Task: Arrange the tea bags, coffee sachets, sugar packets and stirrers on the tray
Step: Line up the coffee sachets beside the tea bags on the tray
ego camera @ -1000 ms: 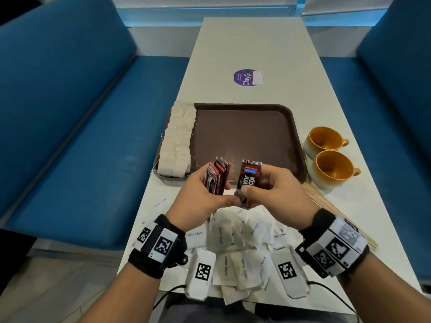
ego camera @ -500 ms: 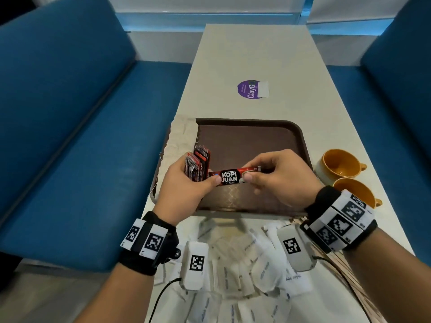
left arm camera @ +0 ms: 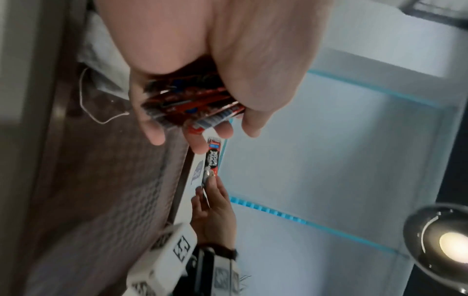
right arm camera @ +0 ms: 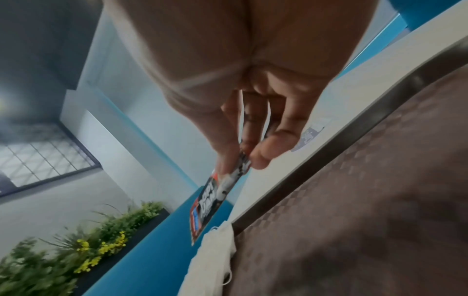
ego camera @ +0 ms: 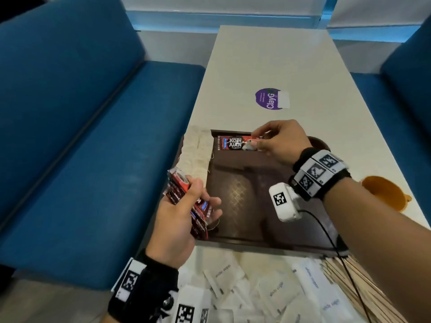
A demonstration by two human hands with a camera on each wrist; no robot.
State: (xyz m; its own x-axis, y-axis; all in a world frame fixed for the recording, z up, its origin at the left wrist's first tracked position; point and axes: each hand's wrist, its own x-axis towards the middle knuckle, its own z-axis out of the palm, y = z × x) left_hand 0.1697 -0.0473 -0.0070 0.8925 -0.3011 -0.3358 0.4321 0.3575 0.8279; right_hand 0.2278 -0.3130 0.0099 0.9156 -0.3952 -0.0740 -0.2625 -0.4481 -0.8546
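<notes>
The brown tray (ego camera: 245,238) lies on the white table, with a column of white tea bags (ego camera: 197,150) along its left side. My right hand (ego camera: 256,142) pinches one red and black coffee sachet (ego camera: 234,143) by its right end, held flat over the tray's far left corner beside the tea bags; the right wrist view shows the coffee sachet (right arm camera: 215,200) between thumb and fingers. My left hand (ego camera: 198,201) grips a stack of coffee sachets (ego camera: 189,201) over the tray's left edge. The stack of coffee sachets (left arm camera: 192,106) fills the left wrist view. White sugar packets (ego camera: 256,287) lie in a heap near me.
Wooden stirrers (ego camera: 345,276) lie at the near right beside the sugar. An orange cup (ego camera: 382,192) stands right of the tray, partly behind my right forearm. A purple sticker (ego camera: 268,99) is on the table beyond the tray. Blue benches flank the table.
My right hand has drawn one sachet from the stack and carried it away to the tray's far left corner. My left hand stays back at the tray's left edge with the stack.
</notes>
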